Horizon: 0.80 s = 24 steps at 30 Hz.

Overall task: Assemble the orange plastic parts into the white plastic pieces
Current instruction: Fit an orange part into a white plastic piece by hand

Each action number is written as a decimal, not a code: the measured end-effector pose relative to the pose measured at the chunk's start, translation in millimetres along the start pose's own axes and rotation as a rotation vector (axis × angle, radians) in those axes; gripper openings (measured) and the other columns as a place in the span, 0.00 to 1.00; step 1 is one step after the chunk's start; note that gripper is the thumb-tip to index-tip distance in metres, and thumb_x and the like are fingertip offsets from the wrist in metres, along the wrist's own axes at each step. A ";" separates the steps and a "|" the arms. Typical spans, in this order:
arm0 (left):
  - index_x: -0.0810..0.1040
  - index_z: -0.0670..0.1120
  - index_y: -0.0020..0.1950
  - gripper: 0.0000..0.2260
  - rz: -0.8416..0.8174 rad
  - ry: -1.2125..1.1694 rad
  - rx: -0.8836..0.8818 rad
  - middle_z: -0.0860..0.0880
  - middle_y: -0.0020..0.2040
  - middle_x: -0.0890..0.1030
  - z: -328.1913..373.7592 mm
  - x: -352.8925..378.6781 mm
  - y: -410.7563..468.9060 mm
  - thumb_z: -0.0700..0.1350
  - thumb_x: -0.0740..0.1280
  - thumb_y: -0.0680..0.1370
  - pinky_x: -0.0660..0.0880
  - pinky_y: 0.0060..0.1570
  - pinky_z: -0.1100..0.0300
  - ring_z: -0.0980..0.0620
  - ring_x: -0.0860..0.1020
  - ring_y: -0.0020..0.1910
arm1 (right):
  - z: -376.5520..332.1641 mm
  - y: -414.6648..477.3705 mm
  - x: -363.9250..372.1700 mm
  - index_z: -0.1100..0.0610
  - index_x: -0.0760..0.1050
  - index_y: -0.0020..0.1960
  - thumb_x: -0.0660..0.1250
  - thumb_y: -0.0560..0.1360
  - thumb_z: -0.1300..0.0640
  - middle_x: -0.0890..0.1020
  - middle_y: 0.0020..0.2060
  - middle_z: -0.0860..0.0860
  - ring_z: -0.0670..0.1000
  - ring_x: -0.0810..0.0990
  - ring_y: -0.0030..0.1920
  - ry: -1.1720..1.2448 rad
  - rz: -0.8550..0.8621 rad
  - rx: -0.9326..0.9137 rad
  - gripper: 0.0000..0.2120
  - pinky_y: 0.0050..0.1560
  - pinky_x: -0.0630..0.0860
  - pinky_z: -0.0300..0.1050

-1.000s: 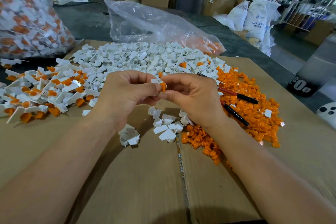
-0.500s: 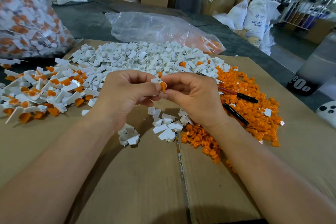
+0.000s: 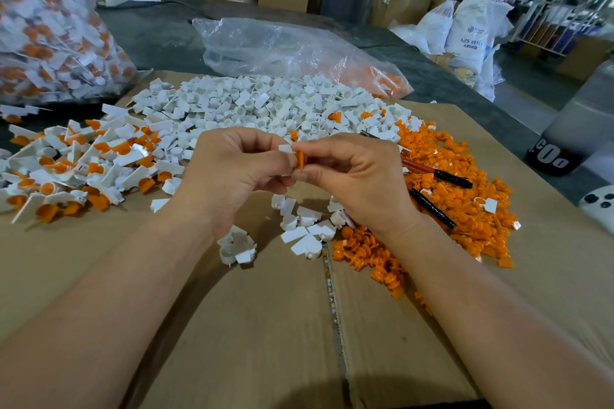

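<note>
One small white plastic piece [image 3: 285,148] pinched by left hand [image 3: 229,176] fingers, one orange plastic part [image 3: 301,160] pinched by right hand [image 3: 358,183] fingers

Cardboard [image 3: 232,325], white pieces [image 3: 265,103], orange parts [image 3: 465,209] (heaped)

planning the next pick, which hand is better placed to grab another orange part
Right: the right hand is beside the loose orange pile; the left hand sits nearer the assembled pieces.

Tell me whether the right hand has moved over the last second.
No. The right hand stays just left of the red pen, still pinching the orange part against the white piece in the left hand.
</note>
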<state>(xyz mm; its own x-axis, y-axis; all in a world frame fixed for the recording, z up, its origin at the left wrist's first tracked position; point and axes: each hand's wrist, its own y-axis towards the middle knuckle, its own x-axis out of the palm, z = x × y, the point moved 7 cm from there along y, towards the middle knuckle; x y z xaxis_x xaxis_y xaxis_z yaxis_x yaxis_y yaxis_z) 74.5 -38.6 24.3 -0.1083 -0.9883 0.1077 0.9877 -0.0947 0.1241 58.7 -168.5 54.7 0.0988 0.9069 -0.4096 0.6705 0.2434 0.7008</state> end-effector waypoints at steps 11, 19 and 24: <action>0.79 0.41 0.34 0.07 0.011 0.003 0.015 0.47 0.28 0.80 1.0 0.6 -0.5 0.30 0.70 0.68 0.75 0.27 0.65 0.52 0.78 0.27 | 6.3 -1.9 3.0 0.54 0.76 0.55 0.72 0.67 0.65 0.81 0.40 0.46 0.47 0.83 0.41 0.078 -0.070 0.130 0.18 0.45 0.81 0.43; 0.79 0.41 0.34 0.05 0.062 -0.082 -0.029 0.47 0.27 0.79 -3.5 -4.7 3.5 0.37 0.72 0.60 0.73 0.25 0.66 0.53 0.78 0.25 | 36.6 3.5 -48.7 0.50 0.74 0.63 0.72 0.69 0.51 0.79 0.46 0.43 0.41 0.78 0.47 -0.313 -0.104 0.492 0.23 0.48 0.74 0.31; 0.79 0.41 0.35 0.04 0.072 -0.090 -0.047 0.47 0.28 0.80 -5.5 -7.4 3.3 0.34 0.72 0.65 0.74 0.26 0.66 0.52 0.78 0.26 | 70.4 -10.7 -89.2 0.54 0.63 0.71 0.68 0.68 0.40 0.70 0.67 0.52 0.52 0.69 0.66 -0.709 -0.322 0.794 0.36 0.60 0.66 0.45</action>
<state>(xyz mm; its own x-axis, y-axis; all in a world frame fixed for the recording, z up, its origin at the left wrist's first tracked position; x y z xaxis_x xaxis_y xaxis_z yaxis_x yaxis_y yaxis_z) 79.2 -32.2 18.5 -0.0446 -0.9781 0.2032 0.9973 -0.0316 0.0667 94.6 -276.2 42.6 0.0638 0.3773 -0.9239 0.9956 -0.0873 0.0331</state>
